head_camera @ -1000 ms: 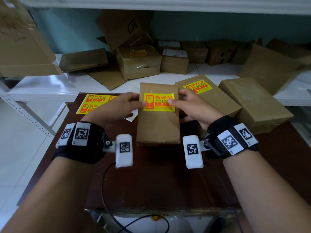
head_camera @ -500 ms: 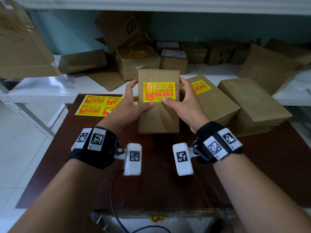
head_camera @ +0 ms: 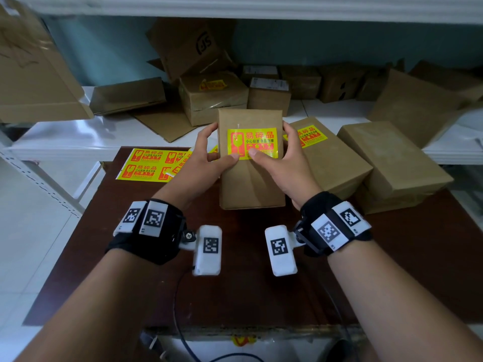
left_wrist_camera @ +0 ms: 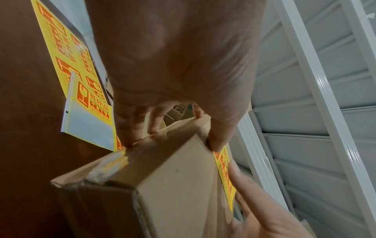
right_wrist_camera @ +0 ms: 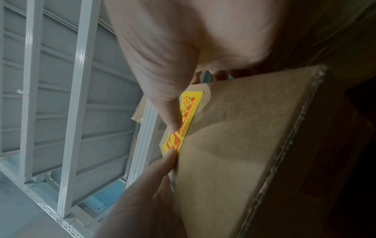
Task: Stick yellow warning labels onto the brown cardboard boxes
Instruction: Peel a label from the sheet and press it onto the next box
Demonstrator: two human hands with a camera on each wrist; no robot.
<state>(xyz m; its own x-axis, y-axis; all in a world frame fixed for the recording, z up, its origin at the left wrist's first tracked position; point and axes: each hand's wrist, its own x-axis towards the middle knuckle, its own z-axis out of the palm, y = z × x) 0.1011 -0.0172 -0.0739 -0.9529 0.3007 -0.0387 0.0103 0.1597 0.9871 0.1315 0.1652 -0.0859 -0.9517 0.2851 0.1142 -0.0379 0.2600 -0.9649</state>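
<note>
Dark brown table in front of a white shelf stacked with cardboard boxes. We're holding one brown box lifted and tilted up toward the head camera, between both hands.

Left hand: fingers wrapped round the box's left edge and back, thumb on the front face touching the lower left edge of the yellow label. Left wrist view confirms fingertips curled onto the box edge.

Right hand: fingers round the right edge, thumb pressing the lower middle of the label. Right wrist view shows that thumb flat on the sticker, with the left thumb coming in from below.

Label sits on the upper half of the box's front face, flat as far as we can tell.

On the table: sheet of labels to the left, partly behind the left hand. Second box with a label just right of the held one, a third unlabelled box beside that. Further back on the shelf, a labelled box.
</note>
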